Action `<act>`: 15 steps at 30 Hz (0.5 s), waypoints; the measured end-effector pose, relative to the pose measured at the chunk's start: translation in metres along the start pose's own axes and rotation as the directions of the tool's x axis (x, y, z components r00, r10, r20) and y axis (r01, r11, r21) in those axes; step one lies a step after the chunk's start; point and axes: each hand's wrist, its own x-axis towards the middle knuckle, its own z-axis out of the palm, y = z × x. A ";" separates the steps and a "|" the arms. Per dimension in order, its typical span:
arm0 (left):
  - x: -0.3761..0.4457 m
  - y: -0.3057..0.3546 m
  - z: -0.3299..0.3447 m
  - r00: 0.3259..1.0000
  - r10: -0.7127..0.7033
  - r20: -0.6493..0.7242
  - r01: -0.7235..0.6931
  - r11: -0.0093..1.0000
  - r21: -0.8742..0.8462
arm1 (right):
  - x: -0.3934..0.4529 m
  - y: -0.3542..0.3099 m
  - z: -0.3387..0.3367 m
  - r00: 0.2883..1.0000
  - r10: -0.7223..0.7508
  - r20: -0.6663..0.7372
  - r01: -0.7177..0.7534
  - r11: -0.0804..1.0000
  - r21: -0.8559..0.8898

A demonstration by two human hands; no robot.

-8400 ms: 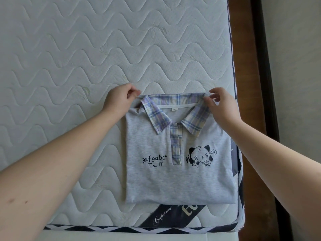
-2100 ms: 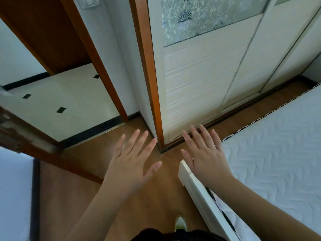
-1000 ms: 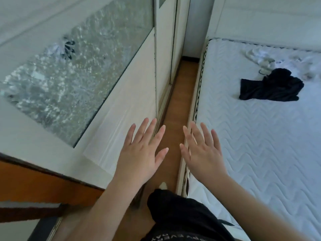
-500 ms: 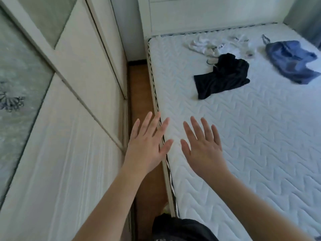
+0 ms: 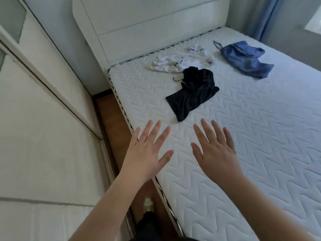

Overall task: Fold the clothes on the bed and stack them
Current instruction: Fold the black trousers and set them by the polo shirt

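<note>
I hold both hands out in front of me, fingers straight and spread, gripping nothing. My left hand point(image 5: 147, 153) hangs over the near edge of the bed point(image 5: 260, 136), and my right hand point(image 5: 215, 152) is over the mattress just beside it, the two a little apart. I judge they are held flat and ready this way because I am between garments and about to reach.

The clothes left to fold lie crumpled toward the headboard point(image 5: 147, 32). The black garment point(image 5: 192, 93) is nearest, just beyond my fingertips. The white garment point(image 5: 178, 61) lies behind it, seemingly touching its far edge. The blue garment point(image 5: 246, 60) sits apart to the right. None is folded yet. No folded stack shows from here. The black one looks the likely next pick, being closest.
</note>
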 end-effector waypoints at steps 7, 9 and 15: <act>0.127 -0.068 0.027 0.978 0.210 0.011 -0.209 0.978 -0.009 | 0.087 -0.037 0.027 0.971 0.240 -0.017 -0.239 0.971 0.023; 0.156 -0.085 0.025 0.959 0.284 0.003 -0.284 0.959 0.009 | 0.105 -0.046 0.031 0.963 0.267 0.023 -0.268 0.963 0.025; 0.224 -0.111 0.012 0.884 0.468 -0.008 -0.467 0.882 0.059 | 0.141 -0.053 0.030 0.933 0.359 0.019 -0.359 0.933 0.007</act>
